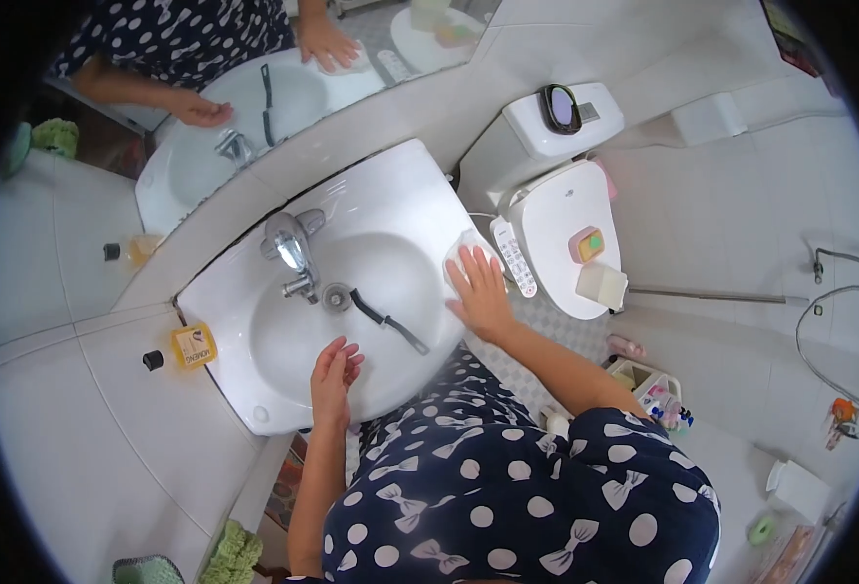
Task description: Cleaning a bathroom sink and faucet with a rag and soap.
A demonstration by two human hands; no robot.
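Observation:
My right hand (485,297) lies flat with fingers spread on a crumpled white cloth (462,247), pressing it against the right edge of the white washbasin (390,185). The cloth is mostly hidden under the palm. Over the near left part of the bowl hovers my left hand (334,380), fingers loosely bent and nothing in them. Inside the bowl, close to the drain (336,298), rests a long thin tool (387,320) with a black part and a grey part; its kind is unclear. A chrome faucet (291,243) stands at the back of the basin.
A toilet (556,209) stands right of the basin, with a white button panel (514,255), a sponge in a dish (587,244) and a white box (602,285). A bottle of yellow liquid (194,346) is beside the basin's left edge. A mirror (351,19) runs behind it.

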